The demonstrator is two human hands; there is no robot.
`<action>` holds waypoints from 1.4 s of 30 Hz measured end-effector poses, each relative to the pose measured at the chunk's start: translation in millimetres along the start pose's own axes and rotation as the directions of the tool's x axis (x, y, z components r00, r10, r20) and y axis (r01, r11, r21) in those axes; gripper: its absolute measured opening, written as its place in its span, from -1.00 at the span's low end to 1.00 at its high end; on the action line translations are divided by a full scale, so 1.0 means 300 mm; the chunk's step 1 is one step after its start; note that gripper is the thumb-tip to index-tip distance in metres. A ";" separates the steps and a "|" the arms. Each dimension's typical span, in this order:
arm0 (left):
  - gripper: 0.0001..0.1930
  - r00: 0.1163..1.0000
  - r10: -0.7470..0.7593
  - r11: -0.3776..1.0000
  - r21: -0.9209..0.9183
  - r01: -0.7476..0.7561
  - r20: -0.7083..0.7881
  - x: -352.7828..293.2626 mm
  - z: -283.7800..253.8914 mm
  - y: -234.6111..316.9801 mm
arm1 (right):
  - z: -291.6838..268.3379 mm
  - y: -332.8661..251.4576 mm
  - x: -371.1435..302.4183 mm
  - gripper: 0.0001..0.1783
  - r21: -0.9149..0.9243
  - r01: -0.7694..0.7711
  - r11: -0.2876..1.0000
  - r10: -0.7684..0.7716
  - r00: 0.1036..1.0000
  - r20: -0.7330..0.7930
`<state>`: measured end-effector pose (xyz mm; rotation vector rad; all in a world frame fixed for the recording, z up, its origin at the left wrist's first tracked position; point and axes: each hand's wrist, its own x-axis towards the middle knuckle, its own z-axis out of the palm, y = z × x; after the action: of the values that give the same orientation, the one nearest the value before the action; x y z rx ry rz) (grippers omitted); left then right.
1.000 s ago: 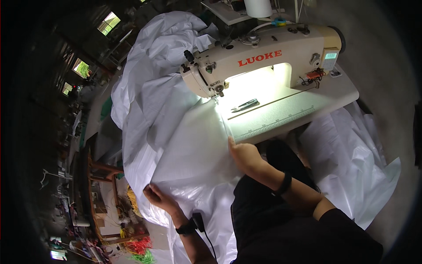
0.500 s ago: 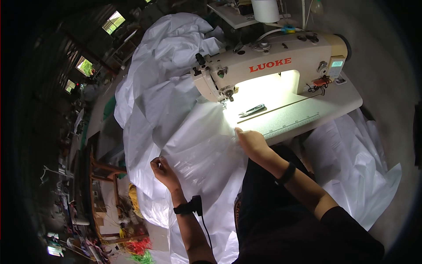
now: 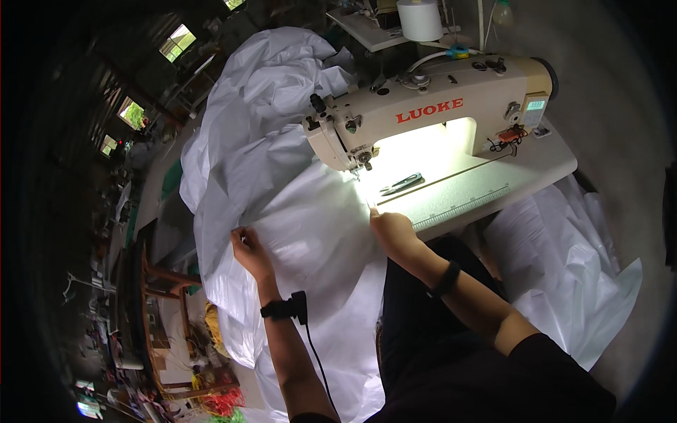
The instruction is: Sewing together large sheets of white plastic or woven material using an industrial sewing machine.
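Observation:
A large white plastic sheet (image 3: pixel 310 240) lies crumpled across the left side, its edge running under the needle area of a white sewing machine (image 3: pixel 430 102). My right hand (image 3: pixel 393 233) pinches that edge at the front of the machine bed, a short way from the presser foot (image 3: pixel 356 173). Further left, my left hand (image 3: pixel 252 254) has its fingers curled closed on the sheet, though its grip is partly hidden. Between the two hands the sheet spreads fairly smooth. A pair of thread snips (image 3: pixel 402 185) rests on the lit bed to the right of the needle.
More white sheeting (image 3: pixel 564 268) hangs below the machine table (image 3: pixel 522 176) on the right. A white thread cone (image 3: pixel 419 20) stands behind the machine. At left are a wooden frame (image 3: pixel 166 285) and some red strands (image 3: pixel 224 402). A black cable (image 3: pixel 314 352) trails from my left wrist.
My left hand has moved up and slightly left, and the sheet beside it looks smoother. The right hand has shifted slightly left and down, still at the sheet's edge.

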<state>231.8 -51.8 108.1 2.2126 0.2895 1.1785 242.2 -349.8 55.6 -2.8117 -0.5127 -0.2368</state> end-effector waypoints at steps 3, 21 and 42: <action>-0.92 0.998 0.067 0.998 0.015 -0.068 0.011 0.061 0.065 -0.035 | 0.003 -0.002 0.073 -0.74 -0.046 0.006 0.999 -0.005 1.000 0.027; -0.86 0.981 0.166 0.925 0.328 -0.191 0.103 0.012 0.069 0.054 | 0.009 0.017 0.153 -0.69 -0.019 -0.010 1.000 0.011 0.996 0.087; -0.18 0.825 -0.103 0.846 0.485 -0.221 0.556 -0.453 -0.249 0.090 | 0.324 -0.055 -0.432 -0.60 0.714 -0.517 0.471 -0.088 0.778 0.622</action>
<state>90.1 -103.9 63.9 2.9623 0.3200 0.4245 127.1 -347.9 -59.7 -1.7991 -0.2228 0.7975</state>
